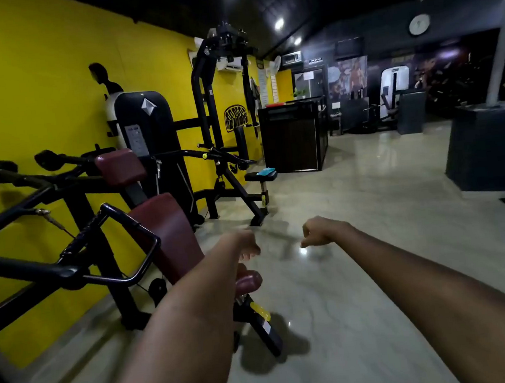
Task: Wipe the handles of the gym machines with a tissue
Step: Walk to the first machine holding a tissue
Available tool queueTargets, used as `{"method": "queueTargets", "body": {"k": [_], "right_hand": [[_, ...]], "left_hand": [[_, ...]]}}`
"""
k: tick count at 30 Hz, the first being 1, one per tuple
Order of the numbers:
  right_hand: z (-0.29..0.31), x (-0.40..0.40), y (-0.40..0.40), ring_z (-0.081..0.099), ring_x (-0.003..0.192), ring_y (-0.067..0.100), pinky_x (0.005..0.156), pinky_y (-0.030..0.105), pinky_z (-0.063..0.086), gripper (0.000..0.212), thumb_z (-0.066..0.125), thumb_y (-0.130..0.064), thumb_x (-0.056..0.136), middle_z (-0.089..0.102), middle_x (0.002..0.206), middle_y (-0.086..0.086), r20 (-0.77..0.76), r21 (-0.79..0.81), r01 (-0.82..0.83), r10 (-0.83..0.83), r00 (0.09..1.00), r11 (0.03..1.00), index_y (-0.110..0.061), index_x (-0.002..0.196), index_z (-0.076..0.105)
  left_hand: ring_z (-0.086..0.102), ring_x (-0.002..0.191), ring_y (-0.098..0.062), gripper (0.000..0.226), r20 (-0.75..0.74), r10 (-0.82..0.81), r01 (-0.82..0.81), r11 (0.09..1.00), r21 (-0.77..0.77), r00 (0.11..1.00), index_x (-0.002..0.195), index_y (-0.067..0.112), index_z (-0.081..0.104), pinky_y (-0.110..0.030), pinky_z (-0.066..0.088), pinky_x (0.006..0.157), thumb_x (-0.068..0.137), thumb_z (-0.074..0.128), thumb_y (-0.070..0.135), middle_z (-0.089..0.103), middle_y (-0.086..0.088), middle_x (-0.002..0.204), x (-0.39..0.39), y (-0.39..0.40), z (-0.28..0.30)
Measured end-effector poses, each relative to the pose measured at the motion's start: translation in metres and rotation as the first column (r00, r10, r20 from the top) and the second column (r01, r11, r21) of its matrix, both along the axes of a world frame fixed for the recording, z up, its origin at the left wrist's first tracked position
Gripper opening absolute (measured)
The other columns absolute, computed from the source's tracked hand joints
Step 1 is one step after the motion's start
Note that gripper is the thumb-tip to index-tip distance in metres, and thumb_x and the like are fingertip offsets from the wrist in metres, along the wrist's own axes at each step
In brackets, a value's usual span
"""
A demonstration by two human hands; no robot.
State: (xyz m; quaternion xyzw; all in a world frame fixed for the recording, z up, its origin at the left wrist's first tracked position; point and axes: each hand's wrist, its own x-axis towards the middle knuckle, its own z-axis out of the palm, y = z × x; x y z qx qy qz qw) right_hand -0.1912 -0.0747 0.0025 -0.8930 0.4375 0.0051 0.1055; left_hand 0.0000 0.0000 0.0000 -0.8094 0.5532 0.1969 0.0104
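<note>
My left hand point(244, 244) and my right hand point(317, 230) reach out side by side above the glossy floor. Both wrists are bent down and the fingers hang loosely curled, holding nothing. No tissue shows in either hand. To the left stands a press machine with maroon pads point(168, 230). Its looped black handle point(125, 225) is just left of my left forearm, and two more black grips point(4, 169) sit higher by the yellow wall. Further back is a tall black cable machine point(205, 103), and a light blue packet point(266, 171) lies on its small seat.
A yellow wall point(34, 88) runs along the left. A black reception counter point(293, 135) stands mid-room, and a dark block point(488, 150) around a pillar stands to the right. More machines line the dim back wall. Pale polished floor point(361, 273) stretches ahead.
</note>
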Motion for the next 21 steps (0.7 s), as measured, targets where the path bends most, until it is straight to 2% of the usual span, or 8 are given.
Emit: {"method": "queueTargets", "body": {"k": [1, 4, 8, 15, 21], "right_hand": [[-0.003, 0.002, -0.001, 0.053, 0.11, 0.027, 0.079, 0.03, 0.042, 0.044, 0.056, -0.037, 0.091, 0.056, 0.122, 0.016, 0.014, 0.017, 0.007, -0.007, 1.0, 1.0, -0.002, 0.119, 0.056], [-0.014, 0.006, -0.012, 0.055, 0.107, 0.027, 0.073, 0.026, 0.038, 0.042, 0.059, -0.036, 0.089, 0.059, 0.118, 0.015, 0.083, 0.085, 0.031, -0.038, 0.996, 0.996, -0.002, 0.113, 0.06], [-0.024, 0.014, -0.04, 0.057, 0.105, 0.027, 0.077, 0.029, 0.042, 0.041, 0.06, -0.036, 0.088, 0.062, 0.116, 0.015, 0.102, 0.104, 0.046, -0.057, 0.993, 0.993, -0.001, 0.11, 0.063], [-0.028, 0.022, -0.136, 0.056, 0.107, 0.028, 0.087, 0.034, 0.045, 0.043, 0.058, -0.036, 0.09, 0.06, 0.118, 0.017, 0.075, 0.099, 0.039, -0.046, 0.996, 0.994, 0.0, 0.114, 0.06], [-0.016, 0.033, -0.238, 0.056, 0.107, 0.027, 0.085, 0.031, 0.045, 0.042, 0.06, -0.035, 0.089, 0.061, 0.117, 0.015, 0.072, 0.102, 0.007, -0.014, 0.997, 0.995, -0.001, 0.113, 0.061]], "left_hand": [[0.066, 0.102, -0.023, 0.031, 0.003, -0.013, 0.013, 1.0, 0.007, 1.0, 0.114, 0.001, 0.063, -0.03, 0.051, 0.084, 0.098, 0.047, 0.023, 0.066, -0.012, 0.116, 0.005, -0.008, -0.008], [0.069, 0.087, -0.02, 0.026, -0.093, 0.057, -0.056, 0.998, 0.012, 0.994, 0.108, 0.002, 0.065, -0.027, 0.055, 0.072, 0.094, 0.053, 0.02, 0.065, -0.015, 0.117, 0.015, -0.026, -0.022], [0.065, 0.104, -0.025, 0.033, -0.036, -0.04, 0.042, 0.997, 0.061, 0.999, 0.115, -0.003, 0.062, -0.034, 0.051, 0.092, 0.098, 0.046, 0.02, 0.066, -0.016, 0.117, 0.016, -0.052, -0.026], [0.064, 0.106, -0.028, 0.032, 0.006, -0.089, 0.089, 0.995, 0.033, 0.996, 0.116, -0.005, 0.06, -0.036, 0.05, 0.093, 0.099, 0.045, 0.018, 0.064, -0.019, 0.118, 0.033, -0.15, -0.033], [0.064, 0.106, -0.029, 0.03, -0.037, -0.041, 0.041, 0.999, -0.001, 0.998, 0.114, -0.007, 0.06, -0.038, 0.051, 0.094, 0.098, 0.046, 0.015, 0.065, -0.021, 0.115, 0.042, -0.243, -0.028]]}}
